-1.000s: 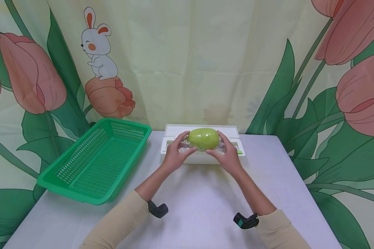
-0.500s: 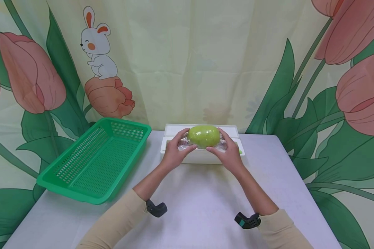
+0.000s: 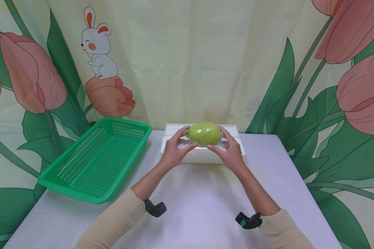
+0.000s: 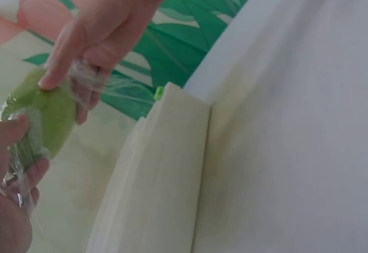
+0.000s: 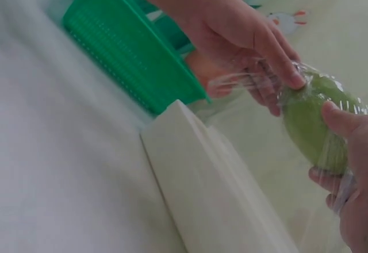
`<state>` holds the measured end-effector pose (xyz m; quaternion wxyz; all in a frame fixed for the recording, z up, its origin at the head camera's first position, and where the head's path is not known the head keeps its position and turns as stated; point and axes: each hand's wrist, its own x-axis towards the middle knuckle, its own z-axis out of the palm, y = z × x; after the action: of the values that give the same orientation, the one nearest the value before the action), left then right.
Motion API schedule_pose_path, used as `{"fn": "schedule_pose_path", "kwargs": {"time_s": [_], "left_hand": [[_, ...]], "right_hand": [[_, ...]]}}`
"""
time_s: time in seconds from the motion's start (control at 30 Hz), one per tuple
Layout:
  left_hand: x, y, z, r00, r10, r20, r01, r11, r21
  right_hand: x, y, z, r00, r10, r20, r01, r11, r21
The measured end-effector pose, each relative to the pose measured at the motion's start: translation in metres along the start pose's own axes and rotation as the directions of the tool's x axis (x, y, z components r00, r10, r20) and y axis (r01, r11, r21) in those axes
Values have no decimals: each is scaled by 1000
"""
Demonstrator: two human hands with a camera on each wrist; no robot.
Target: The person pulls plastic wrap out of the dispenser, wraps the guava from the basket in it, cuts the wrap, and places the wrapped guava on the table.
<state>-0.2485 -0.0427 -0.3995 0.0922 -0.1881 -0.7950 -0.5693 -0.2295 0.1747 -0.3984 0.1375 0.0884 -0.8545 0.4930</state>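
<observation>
Above the white box (image 3: 202,158), a green oval fruit (image 3: 204,134), its exact kind unclear, hangs in the air wrapped in clear cling film (image 3: 183,142). My left hand (image 3: 174,151) holds its left end, thumb in front and fingers behind. At the right end, my right hand (image 3: 232,154) grips the fruit and bunched film the same way. Loose film ends trail from between both hands' fingers in the wrist views. The box's lid (image 3: 174,129) stands raised behind, and a small green slider (image 4: 159,94) shows at its right end.
A green perforated plastic basket (image 3: 95,169) sits on the left of the white-covered table (image 3: 199,207). Behind the table hangs a curtain (image 3: 187,69) printed with tulips and a rabbit.
Both hands have lifted the wrapped fruit slightly up and away from the box. Their hold on the fruit and film looks the same.
</observation>
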Motion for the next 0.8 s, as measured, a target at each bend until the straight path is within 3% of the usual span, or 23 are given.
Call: {"fn": "schedule_pose_path", "kwargs": {"time_s": [0.43, 0.8], "left_hand": [[-1, 13, -6, 1000, -2, 4, 2, 1000, 9], [-2, 24, -12, 999, 32, 21, -30, 998, -59]], "right_hand": [[-1, -11, -6, 1000, -17, 6, 17, 999, 47], [-2, -17, -11, 999, -41, 6, 40, 996, 81]]}}
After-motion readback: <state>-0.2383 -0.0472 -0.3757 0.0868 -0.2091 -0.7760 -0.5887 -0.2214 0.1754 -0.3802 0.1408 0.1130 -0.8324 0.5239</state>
